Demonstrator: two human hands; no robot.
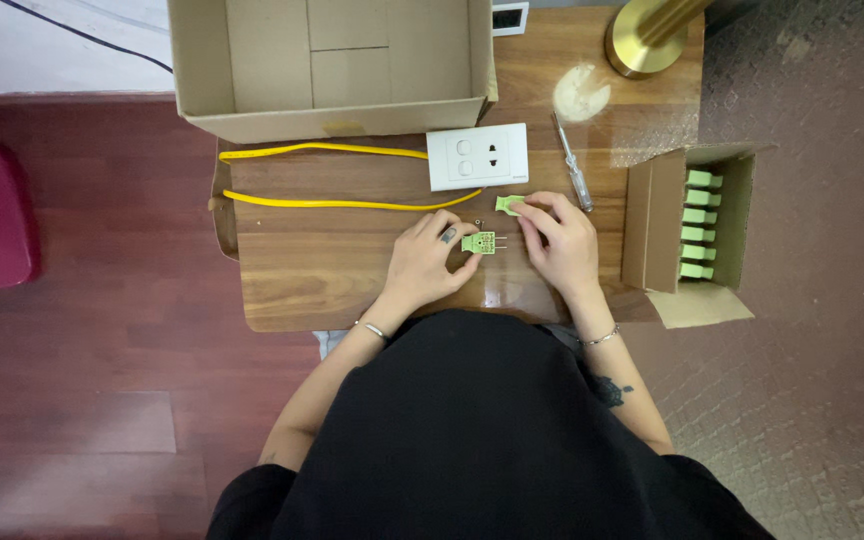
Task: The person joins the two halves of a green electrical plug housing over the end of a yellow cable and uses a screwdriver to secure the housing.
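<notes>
Wooden tabletop (332, 270), centre frame, near edge hidden by the person's dark clothing. Big open cardboard box (332, 70) at top, cut off by the frame. Smaller box (652, 225) at right holds green parts, details unclear. Yellow cable (342, 203), white socket plate (477, 156), screwdriver (572, 160). Left hand (430, 262) grip pinches a green plug (479, 242) mid-frame; right hand (560, 240) fingertips narrow on a green cover piece (508, 204).

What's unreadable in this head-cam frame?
- Green plug half, head view: too small to see its screws or terminals; left hand fingers cover its left edge.
- Green cover: mostly hidden under right hand.
- Brass lamp base: cut off by top edge.
- Yellow cable: left end hidden past table edge.
</notes>
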